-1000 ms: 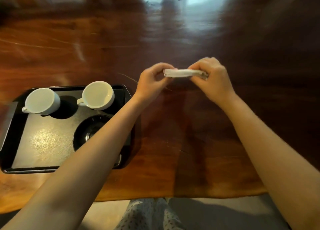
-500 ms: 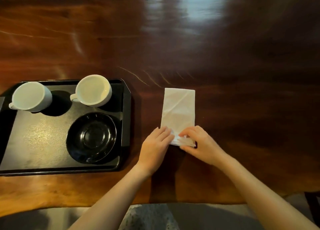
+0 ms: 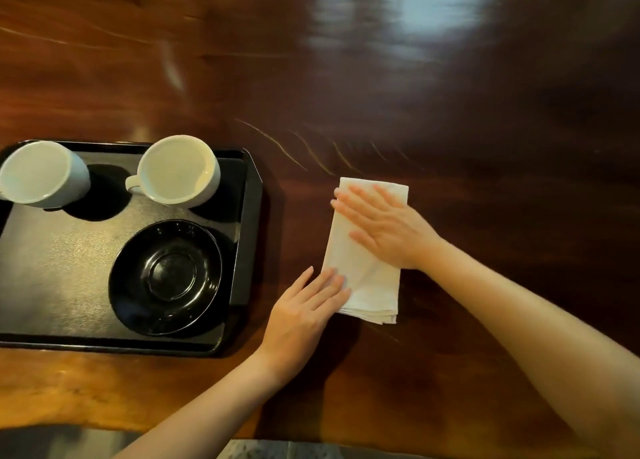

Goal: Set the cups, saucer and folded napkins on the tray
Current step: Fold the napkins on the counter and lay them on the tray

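Observation:
A folded white napkin [image 3: 367, 285] lies flat on the dark wooden table, to the right of the black tray [image 3: 247, 250]. My right hand [image 3: 384, 230] rests flat on the napkin's upper half, fingers spread. My left hand [image 3: 304, 315] lies flat by the napkin's lower left edge, fingertips on it. On the tray stand two white cups, one at the back left [image 3: 41, 174] and one at the back middle [image 3: 178, 171]. A black saucer [image 3: 166, 276] sits in the tray's front right part.
The wooden table [image 3: 450, 112] stretches far back and to the right, with glare at the top. Its near edge runs along the bottom of the view.
The napkin, held up between both hands a second ago, now lies on the table. My right hand has slid up over it and both hands press it flat.

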